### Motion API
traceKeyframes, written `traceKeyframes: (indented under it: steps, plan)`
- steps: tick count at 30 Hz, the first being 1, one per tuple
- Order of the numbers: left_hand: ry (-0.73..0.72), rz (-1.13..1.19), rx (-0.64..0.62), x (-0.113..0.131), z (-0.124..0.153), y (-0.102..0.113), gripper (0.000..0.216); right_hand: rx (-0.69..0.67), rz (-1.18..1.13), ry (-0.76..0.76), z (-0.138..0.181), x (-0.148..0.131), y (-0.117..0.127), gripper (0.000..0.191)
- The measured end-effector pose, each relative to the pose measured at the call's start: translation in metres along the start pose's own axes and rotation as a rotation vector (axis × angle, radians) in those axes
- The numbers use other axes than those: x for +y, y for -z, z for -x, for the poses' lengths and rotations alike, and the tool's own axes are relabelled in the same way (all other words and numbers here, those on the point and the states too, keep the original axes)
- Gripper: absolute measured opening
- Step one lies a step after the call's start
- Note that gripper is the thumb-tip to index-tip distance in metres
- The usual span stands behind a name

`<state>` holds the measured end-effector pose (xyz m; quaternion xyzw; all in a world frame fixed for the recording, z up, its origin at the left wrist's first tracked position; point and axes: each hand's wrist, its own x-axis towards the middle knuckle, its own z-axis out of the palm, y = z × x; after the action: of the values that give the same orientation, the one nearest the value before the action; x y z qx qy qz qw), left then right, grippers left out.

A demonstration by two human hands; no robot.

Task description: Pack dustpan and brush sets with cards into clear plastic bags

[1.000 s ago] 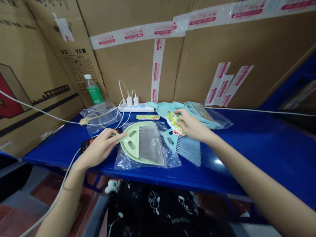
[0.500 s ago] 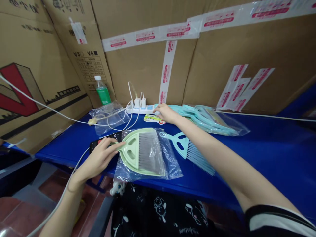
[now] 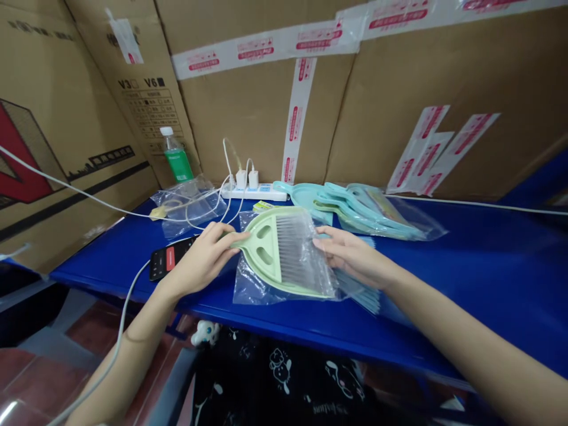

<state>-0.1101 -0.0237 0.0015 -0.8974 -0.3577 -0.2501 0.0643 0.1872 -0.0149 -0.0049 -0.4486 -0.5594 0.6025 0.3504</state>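
Note:
A light green dustpan (image 3: pixel 255 260) with a grey-bristled hand brush (image 3: pixel 295 251) nested in it lies in a clear plastic bag (image 3: pixel 252 290), above the front part of the blue table. My left hand (image 3: pixel 208 257) is closed around the handle end, at the left. On the far side, my right hand (image 3: pixel 350 251) pinches the bag near the bristle tips, thumb and fingers together. Partly covered by the bag and my right hand is a light blue hand brush (image 3: pixel 366 299), its bristles showing.
More light blue dustpans (image 3: pixel 306 192) and bagged sets (image 3: pixel 377 216) lie at the back. Left of them are a power strip (image 3: pixel 255 192) with white cables, a green-labelled bottle (image 3: pixel 177 157) and a crumpled bag (image 3: pixel 186 204). A phone (image 3: pixel 171 257) lies beside my left wrist. Cardboard (image 3: pixel 248 118) walls the table.
My right hand has come back from beside the power strip to the bag's right side. The green dustpan has shifted right and slightly away, partly over the blue brush, with my left hand on its handle.

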Motion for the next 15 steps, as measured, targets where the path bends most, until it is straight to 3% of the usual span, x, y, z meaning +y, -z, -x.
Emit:
traceKeyframes:
  steps: [6,11,15]
  plan:
    - [-0.062,-0.135,0.034,0.015,-0.014,-0.002,0.051,-0.027,-0.115,0.062,0.000,0.001,0.010,0.043]
    - [-0.142,-0.361,0.229,0.028,-0.008,-0.008,0.040,-0.058,-0.125,0.081,0.001,0.000,0.009,0.050]
    - [-0.189,-0.428,0.224,0.020,0.000,-0.005,0.040,-0.050,-0.077,0.121,0.004,-0.004,0.011,0.049]
